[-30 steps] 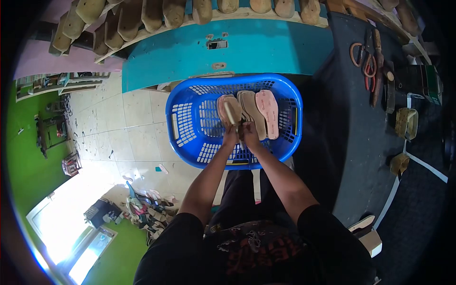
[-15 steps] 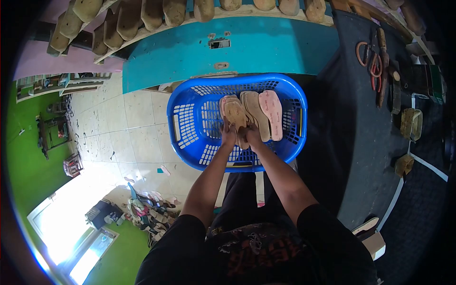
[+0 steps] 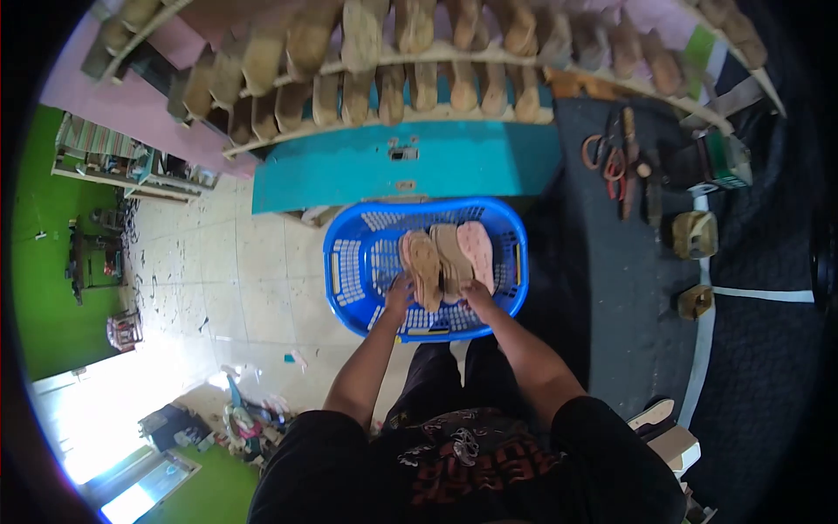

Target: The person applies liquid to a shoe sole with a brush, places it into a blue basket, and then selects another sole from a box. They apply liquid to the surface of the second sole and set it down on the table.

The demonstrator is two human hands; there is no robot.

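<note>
Tiled floor [image 3: 227, 262] under blue basket [image 3: 345, 266] of soles [image 3: 425, 266]; left hand [image 3: 400, 293], right hand [image 3: 478, 297] at the heels, can't tell if fingers grip. Leaning soles could slide if nudged.

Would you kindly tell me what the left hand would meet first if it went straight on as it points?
Probably the leftmost tan sole in the blue basket; the left hand is at its near end, though depth is unclear.
</note>
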